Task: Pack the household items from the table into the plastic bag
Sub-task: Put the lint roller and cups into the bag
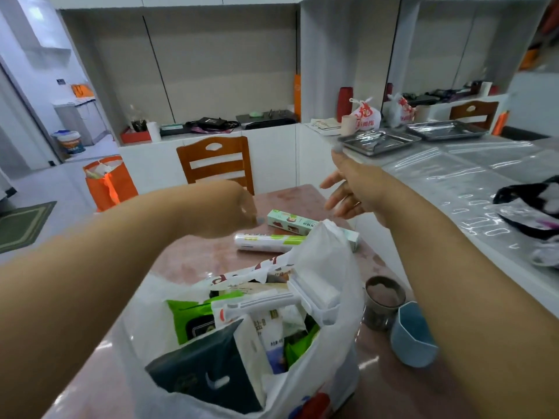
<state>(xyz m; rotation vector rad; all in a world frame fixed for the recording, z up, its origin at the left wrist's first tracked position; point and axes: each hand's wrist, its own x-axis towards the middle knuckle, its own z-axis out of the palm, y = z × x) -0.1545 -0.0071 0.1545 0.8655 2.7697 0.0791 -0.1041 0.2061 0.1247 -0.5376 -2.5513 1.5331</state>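
Remaining on desk [187, 255]: roll [266, 241], box [292, 222]; left hand [233, 207] fingers blurred, indeterminate, right hand [348, 192] spread empty; grasp roll mid-length, lower into plastic bag [329, 267].

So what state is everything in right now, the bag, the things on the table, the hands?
Plastic bag: open, upright, nearly full.
Roll: lying flat on the table, unpacked.
Long green box: lying behind the roll, unpacked.
Blue cup: upright beside the bag.
Dark cup: upright.
Left hand: blurred, above the roll, empty.
Right hand: open, empty.
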